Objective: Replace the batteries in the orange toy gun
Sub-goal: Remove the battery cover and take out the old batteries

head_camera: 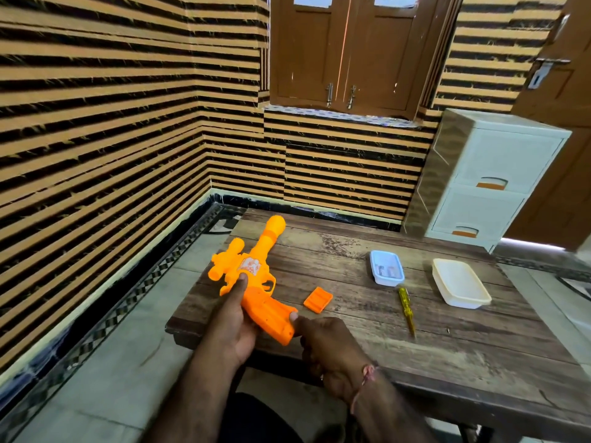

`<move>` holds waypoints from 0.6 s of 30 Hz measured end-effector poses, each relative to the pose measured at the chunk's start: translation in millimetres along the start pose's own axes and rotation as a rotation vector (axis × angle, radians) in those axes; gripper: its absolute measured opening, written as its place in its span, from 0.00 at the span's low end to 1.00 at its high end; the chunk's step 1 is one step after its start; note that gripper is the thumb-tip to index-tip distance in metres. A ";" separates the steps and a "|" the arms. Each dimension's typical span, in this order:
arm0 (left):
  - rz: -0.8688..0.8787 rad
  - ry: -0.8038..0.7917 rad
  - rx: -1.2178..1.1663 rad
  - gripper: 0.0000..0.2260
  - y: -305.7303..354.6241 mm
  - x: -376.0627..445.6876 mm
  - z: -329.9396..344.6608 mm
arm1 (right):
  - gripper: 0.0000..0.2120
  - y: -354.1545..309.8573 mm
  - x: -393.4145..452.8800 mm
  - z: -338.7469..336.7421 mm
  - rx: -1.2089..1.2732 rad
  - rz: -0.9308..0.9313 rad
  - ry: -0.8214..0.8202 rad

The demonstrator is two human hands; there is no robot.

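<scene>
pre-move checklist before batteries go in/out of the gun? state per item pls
1. Toy gun held steady: ok; left hand grips the body, right hand pinches the grip's end.
2. Battery cover off: ok, it lies on the table beside the gun.
3. Batteries to hand: ok, some lie in the blue tray; fresh or used, cannot tell.
4. Compartment contents: cannot tell, the opening is not in view.
5. Screwdriver parked clear of hands: ok.
6. Cover screw located: cannot tell; a small speck lies near the screwdriver tip.
</scene>
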State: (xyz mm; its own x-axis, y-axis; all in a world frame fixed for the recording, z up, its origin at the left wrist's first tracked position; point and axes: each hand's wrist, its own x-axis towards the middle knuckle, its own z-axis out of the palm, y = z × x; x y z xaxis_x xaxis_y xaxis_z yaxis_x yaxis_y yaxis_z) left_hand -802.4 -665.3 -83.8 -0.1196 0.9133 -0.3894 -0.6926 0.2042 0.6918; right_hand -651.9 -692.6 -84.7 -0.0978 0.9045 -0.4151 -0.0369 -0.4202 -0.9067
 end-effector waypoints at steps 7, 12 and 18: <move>-0.096 0.148 0.127 0.23 21.0 13.0 0.8 | 0.13 -2.2 30.9 7.6 -0.035 0.048 0.050; -0.098 0.240 0.195 0.22 12.3 23.8 -6.0 | 0.14 2.4 41.2 0.3 -0.117 0.034 0.094; -0.073 0.312 0.216 0.19 1.4 26.6 -20.0 | 0.11 -1.5 33.2 -28.4 -0.303 -0.072 0.133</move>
State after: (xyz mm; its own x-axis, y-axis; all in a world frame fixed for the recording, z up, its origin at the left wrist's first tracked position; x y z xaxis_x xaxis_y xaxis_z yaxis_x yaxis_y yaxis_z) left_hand -820.8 -647.8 -105.3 -0.3092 0.7492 -0.5857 -0.5459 0.3645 0.7545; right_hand -626.8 -659.9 -99.2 0.0261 0.9412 -0.3367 0.2606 -0.3316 -0.9067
